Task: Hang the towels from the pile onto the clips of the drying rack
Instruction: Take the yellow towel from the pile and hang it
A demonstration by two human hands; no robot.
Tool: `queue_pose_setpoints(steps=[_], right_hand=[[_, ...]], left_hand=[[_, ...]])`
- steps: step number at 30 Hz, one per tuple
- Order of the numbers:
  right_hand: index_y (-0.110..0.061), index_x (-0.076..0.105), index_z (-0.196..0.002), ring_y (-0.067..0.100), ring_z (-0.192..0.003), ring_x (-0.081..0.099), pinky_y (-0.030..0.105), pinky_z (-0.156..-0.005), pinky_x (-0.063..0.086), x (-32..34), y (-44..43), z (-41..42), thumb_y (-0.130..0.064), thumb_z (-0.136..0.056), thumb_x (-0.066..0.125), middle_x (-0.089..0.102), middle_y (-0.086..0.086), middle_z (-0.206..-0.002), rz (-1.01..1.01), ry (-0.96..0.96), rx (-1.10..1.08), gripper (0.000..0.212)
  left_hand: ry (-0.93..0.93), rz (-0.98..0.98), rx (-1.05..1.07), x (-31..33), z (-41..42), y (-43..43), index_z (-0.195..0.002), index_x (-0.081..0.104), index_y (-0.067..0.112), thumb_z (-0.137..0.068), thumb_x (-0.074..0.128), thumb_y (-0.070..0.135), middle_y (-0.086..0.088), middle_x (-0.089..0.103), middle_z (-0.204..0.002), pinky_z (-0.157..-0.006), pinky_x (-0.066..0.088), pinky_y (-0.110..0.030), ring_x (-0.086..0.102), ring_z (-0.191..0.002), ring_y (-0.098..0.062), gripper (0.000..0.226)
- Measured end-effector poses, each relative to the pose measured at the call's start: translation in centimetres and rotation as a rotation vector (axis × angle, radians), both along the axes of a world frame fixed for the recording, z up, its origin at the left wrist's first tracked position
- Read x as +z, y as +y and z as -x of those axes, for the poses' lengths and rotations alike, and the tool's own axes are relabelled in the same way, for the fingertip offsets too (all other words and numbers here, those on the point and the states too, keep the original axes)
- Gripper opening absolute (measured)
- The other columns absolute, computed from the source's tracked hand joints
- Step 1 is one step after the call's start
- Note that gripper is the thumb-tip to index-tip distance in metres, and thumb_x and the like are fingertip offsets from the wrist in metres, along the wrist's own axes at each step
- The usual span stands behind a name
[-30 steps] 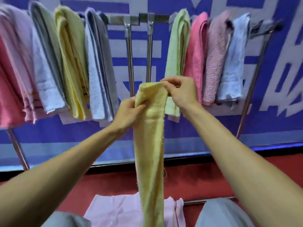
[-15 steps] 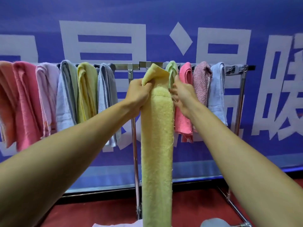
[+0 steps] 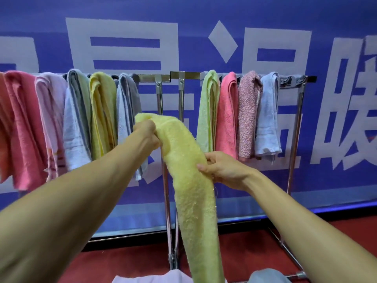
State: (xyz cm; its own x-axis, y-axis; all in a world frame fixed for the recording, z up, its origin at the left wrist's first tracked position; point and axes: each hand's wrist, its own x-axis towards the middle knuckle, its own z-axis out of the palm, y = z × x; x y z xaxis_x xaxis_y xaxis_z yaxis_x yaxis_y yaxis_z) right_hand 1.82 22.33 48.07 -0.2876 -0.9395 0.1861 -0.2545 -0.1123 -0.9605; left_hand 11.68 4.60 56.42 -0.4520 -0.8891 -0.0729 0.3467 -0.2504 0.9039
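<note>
Yellow towel (image 3: 191, 190) hangs at the centre of the frame, in front of the two middle posts of the drying rack (image 3: 184, 74) and below its top bar, not yet on a clip. The left hand (image 3: 145, 135), just left of centre, bunches the towel's top end in a closed fist. The right hand (image 3: 222, 170), lower and right of centre, pinches the towel's right edge, thumb on the front and fingers curled behind. From there the cloth drops to the bottom edge, past a lilac towel (image 3: 161, 278) (only a corner shows). Hung towels (image 3: 102, 111) fill the bar at upper left; four more (image 3: 228, 113) hang right of centre, beside grey clips (image 3: 287, 81). A blue banner (image 3: 204, 13) stands behind.
</note>
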Motion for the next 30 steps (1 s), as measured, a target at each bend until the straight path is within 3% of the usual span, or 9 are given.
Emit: queue_pose_setpoints(steps=[6, 10, 13, 18, 22, 24, 26, 28, 30], right_hand=[[-0.003, 0.068, -0.099, 0.009, -0.066, 0.069, 0.021, -0.055, 0.053, 2.6, -1.7, -0.1, -0.004, -0.089, 0.062, 0.073, 0.003, -0.077, 0.259, -0.095, -0.255, 0.011], [0.000, 0.067, -0.089, 0.014, -0.062, 0.068, 0.027, -0.058, 0.058, 5.2, -2.7, 0.6, 0.002, -0.088, 0.061, 0.070, 0.008, -0.075, 0.320, -0.259, -0.397, 0.007], [0.000, 0.064, -0.082, 0.019, -0.068, 0.065, 0.030, -0.063, 0.058, 6.8, -2.6, 1.4, 0.008, -0.086, 0.060, 0.066, 0.011, -0.078, 0.360, -0.375, -0.506, 0.009], [0.004, 0.062, -0.096, 0.023, -0.075, 0.066, 0.039, -0.066, 0.057, 8.0, -1.1, 3.5, 0.009, -0.082, 0.065, 0.066, 0.017, -0.090, 0.389, -0.525, -0.655, 0.015], [-0.003, 0.059, -0.085, 0.017, -0.066, 0.061, 0.031, -0.062, 0.056, 7.5, 1.8, 5.2, 0.004, -0.086, 0.062, 0.062, 0.010, -0.078, 0.398, -0.550, -0.704, 0.008], [-0.008, 0.063, -0.088, 0.016, -0.061, 0.059, 0.027, -0.049, 0.052, 7.1, 3.9, 6.2, -0.013, -0.086, 0.068, 0.063, 0.007, -0.073, 0.241, -0.385, -0.800, 0.008], [-0.013, 0.061, -0.073, 0.024, -0.061, 0.058, 0.029, -0.051, 0.050, 6.5, 5.6, 7.7, -0.033, -0.081, 0.072, 0.059, 0.008, -0.068, 0.058, 0.026, -1.067, 0.024], [-0.017, 0.053, -0.078, 0.025, -0.082, 0.056, 0.036, -0.073, 0.048, 6.0, 6.2, 9.3, -0.039, -0.081, 0.069, 0.058, 0.007, -0.083, 0.095, 0.342, -1.316, 0.028], [-0.017, 0.054, -0.090, 0.024, -0.086, 0.057, 0.035, -0.078, 0.049, 6.0, 6.0, 10.0, -0.034, -0.086, 0.066, 0.059, 0.004, -0.090, 0.286, 0.343, -1.202, 0.021]], left_hand=[[-0.072, -0.022, -0.381, -7.4, 0.6, 0.4, -0.092, 0.057, 0.006, -0.101, 0.029, 0.032, -0.008, 0.061, -0.063, -0.042, 0.048, -0.025, 0.059, -0.053, -0.017, 0.040], [-0.445, 0.464, -0.467, -9.9, -0.1, 3.2, -0.084, 0.065, 0.016, -0.095, 0.033, 0.061, -0.001, 0.066, -0.067, -0.063, 0.053, -0.030, 0.064, -0.061, -0.013, 0.057], [-0.160, 0.422, -0.493, -9.4, -0.4, 4.5, -0.103, 0.068, 0.021, -0.090, 0.026, 0.069, -0.003, 0.073, -0.096, -0.088, 0.053, -0.040, 0.068, -0.094, -0.018, 0.066], [-0.151, 0.699, -0.501, -8.5, -0.8, 6.8, -0.093, 0.068, 0.020, -0.089, 0.061, 0.033, 0.000, 0.074, -0.098, -0.078, 0.056, -0.030, 0.070, -0.091, -0.016, 0.015], [-0.036, 0.742, -0.489, -6.5, 0.8, 8.3, -0.100, 0.068, 0.017, -0.093, 0.057, 0.023, 0.003, 0.074, -0.091, -0.064, 0.055, -0.020, 0.070, -0.083, -0.008, 0.014], [-0.011, 0.803, -0.502, -4.9, 2.2, 9.2, -0.102, 0.068, 0.017, -0.095, 0.054, 0.022, 0.004, 0.074, -0.088, -0.064, 0.053, -0.018, 0.069, -0.079, -0.005, 0.016], [-0.024, 0.921, -0.505, -3.2, 3.9, 10.1, -0.097, 0.069, 0.019, -0.096, 0.054, 0.025, 0.003, 0.073, -0.087, -0.070, 0.054, -0.022, 0.068, -0.080, -0.008, 0.016], [-0.092, 1.019, -0.528, -1.6, 5.3, 11.0, -0.089, 0.070, 0.017, -0.095, 0.054, 0.029, 0.002, 0.070, -0.080, -0.067, 0.052, -0.022, 0.064, -0.073, -0.007, 0.021], [-0.165, 1.096, -0.595, -0.1, 6.6, 11.8, -0.090, 0.071, 0.008, -0.094, 0.056, 0.034, -0.001, 0.069, -0.076, -0.065, 0.050, -0.024, 0.062, -0.068, -0.008, 0.031]])
